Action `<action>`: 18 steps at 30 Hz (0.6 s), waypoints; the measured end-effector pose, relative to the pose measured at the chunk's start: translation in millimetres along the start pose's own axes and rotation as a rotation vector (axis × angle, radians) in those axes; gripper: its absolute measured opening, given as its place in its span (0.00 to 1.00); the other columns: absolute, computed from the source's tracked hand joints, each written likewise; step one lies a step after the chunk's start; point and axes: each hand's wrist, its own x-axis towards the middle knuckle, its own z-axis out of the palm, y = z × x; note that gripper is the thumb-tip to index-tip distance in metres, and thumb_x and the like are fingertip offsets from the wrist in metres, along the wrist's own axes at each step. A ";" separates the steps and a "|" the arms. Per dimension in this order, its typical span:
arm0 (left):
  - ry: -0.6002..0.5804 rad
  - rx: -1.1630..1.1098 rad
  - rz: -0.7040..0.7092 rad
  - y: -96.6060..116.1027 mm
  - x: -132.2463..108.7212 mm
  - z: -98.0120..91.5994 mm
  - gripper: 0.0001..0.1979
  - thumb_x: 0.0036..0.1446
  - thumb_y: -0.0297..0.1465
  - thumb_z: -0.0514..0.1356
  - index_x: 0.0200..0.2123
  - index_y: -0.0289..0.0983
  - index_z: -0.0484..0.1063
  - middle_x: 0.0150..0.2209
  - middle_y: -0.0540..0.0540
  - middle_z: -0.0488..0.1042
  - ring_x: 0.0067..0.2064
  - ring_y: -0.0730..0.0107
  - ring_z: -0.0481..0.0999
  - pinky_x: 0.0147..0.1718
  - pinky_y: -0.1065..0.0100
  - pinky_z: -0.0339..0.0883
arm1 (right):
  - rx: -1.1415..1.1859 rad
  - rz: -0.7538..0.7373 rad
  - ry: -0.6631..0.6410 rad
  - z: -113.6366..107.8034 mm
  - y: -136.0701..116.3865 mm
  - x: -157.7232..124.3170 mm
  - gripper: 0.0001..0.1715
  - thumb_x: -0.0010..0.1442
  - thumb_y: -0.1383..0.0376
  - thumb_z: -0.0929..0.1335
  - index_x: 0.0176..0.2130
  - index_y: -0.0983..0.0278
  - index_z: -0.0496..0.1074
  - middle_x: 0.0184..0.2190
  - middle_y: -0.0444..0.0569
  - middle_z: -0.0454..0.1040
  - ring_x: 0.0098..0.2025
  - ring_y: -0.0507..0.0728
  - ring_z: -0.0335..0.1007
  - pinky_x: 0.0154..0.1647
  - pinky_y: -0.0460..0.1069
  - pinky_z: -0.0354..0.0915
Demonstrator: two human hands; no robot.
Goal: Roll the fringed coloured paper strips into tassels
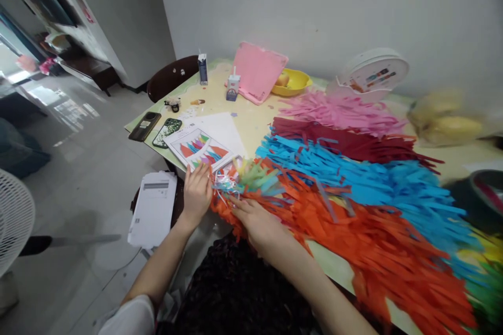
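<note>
My left hand (197,192) lies at the table's front edge, fingers stretched toward the lower edge of a printed sheet (184,138) that pictures coloured tassels. Just right of it is a small bundle of multicoloured paper tassels (259,177) with shiny white strands (226,183). My right hand (257,222) reaches in from the other side, palm down, its extended fingers touching the bundle. Under and beyond that hand spreads a long heap of orange tissue-paper fringe (377,241). Some fingertips are blurred against the paper.
Blue fringe (334,167), dark red fringe (338,138) and pink fringe (341,110) lie farther back. Two phones (144,126) rest at the left edge. Behind stand drink cartons (233,88), a pink panel (259,70) and a yellow bowl (296,82). A fan (13,220) is at far left.
</note>
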 end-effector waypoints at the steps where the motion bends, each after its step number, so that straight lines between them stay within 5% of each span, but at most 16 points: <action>1: 0.003 -0.004 -0.008 -0.8 -0.1 -0.7 0.19 0.65 0.25 0.50 0.56 0.35 0.71 0.56 0.38 0.76 0.62 0.56 0.71 0.67 0.44 0.53 | 0.018 0.001 -0.006 -3.2 -0.3 2.3 0.30 0.59 0.80 0.59 0.54 0.65 0.76 0.61 0.56 0.70 0.58 0.62 0.70 0.58 0.58 0.69; 8: -0.036 -0.017 0.050 -0.2 -7.9 1.5 0.19 0.62 0.22 0.50 0.52 0.37 0.74 0.56 0.39 0.76 0.62 0.59 0.72 0.67 0.45 0.53 | 0.112 0.097 0.237 2.7 5.5 39.0 0.35 0.56 0.81 0.58 0.60 0.68 0.71 0.63 0.59 0.68 0.63 0.61 0.65 0.65 0.58 0.62; 14: 0.039 -0.003 0.067 -5.0 -6.9 2.0 0.16 0.66 0.24 0.51 0.51 0.36 0.74 0.53 0.39 0.79 0.59 0.60 0.74 0.65 0.46 0.56 | -0.152 0.088 0.146 22.0 6.6 25.5 0.31 0.64 0.74 0.61 0.64 0.64 0.66 0.69 0.60 0.56 0.66 0.70 0.58 0.60 0.68 0.62; 18: 0.000 -0.006 0.118 1.0 -7.7 3.4 0.17 0.66 0.24 0.51 0.54 0.36 0.72 0.54 0.41 0.78 0.59 0.61 0.75 0.65 0.48 0.56 | -0.241 0.120 0.133 21.2 7.6 29.0 0.26 0.65 0.73 0.62 0.60 0.65 0.70 0.67 0.63 0.60 0.60 0.69 0.65 0.59 0.64 0.65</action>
